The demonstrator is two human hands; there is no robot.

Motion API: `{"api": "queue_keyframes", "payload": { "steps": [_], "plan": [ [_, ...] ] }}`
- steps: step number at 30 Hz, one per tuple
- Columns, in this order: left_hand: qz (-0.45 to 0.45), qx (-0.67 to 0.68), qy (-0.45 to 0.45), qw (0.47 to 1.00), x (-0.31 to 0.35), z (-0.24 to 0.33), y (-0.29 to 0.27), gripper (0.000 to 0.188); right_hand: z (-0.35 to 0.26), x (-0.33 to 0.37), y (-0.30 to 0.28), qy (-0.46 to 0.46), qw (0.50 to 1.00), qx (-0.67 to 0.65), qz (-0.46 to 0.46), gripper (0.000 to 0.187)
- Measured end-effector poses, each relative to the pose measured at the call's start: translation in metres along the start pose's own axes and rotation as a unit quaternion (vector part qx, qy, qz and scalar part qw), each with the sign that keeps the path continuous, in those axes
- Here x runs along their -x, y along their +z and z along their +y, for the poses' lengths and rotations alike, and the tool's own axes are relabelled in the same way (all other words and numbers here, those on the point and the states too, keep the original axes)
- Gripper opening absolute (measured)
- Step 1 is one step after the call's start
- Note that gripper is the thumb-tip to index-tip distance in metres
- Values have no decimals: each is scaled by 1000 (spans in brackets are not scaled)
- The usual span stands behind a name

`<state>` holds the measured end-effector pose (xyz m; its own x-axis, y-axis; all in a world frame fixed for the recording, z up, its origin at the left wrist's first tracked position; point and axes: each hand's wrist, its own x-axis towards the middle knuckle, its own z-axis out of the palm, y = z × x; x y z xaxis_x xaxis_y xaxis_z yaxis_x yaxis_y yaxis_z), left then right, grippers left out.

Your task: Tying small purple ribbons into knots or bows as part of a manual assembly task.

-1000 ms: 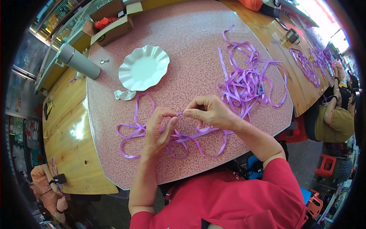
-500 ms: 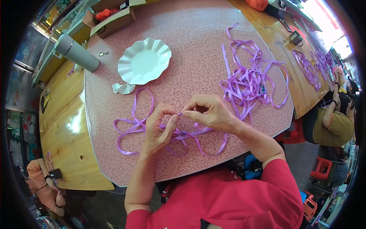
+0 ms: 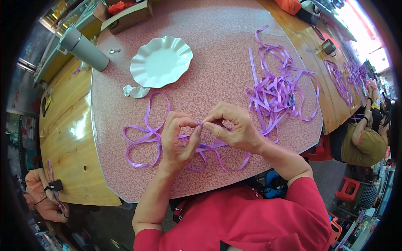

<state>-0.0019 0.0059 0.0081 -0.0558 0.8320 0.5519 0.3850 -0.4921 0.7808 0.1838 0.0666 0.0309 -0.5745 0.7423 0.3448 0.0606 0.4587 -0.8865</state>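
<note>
Both hands meet over the near middle of a pink speckled tabletop, fingertips almost touching. My left hand pinches a small bit of purple ribbon between thumb and forefinger. From the other side, my right hand pinches the same ribbon, its other fingers curled. Just what is between the fingertips is too small to make out fully. Loops of this purple ribbon spread on the tabletop to the left of and beneath my hands. A tangled heap of purple ribbon lies to the right.
A scalloped white plate stands at the back left, crumpled white paper beside it. Farther left are a grey tumbler and a cardboard box. A metal mug is at far right. Other people sit at both sides.
My hands keep their pinch on the ribbon and have shifted only slightly. The whole view has moved a little, and the ribbon loops lie much as before.
</note>
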Motion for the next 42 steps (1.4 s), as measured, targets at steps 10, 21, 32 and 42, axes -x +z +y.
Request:
{"api": "queue_keyframes", "payload": {
  "steps": [10,21,32,42],
  "plan": [
    [23,-33,19,999,1,0,3,28,3,1,5,-101,991,79,24,16],
    [-18,41,-76,996,6,-1,3,16,9,3,6,-55,998,22,4,9],
    [6,115,-130,985,5,0,4,15,4,1,5,6,1000,-17,11,10],
    [18,-100,11,995,2,-4,6,23,8,-4,4,-174,964,198,12,23]
  ]
}}
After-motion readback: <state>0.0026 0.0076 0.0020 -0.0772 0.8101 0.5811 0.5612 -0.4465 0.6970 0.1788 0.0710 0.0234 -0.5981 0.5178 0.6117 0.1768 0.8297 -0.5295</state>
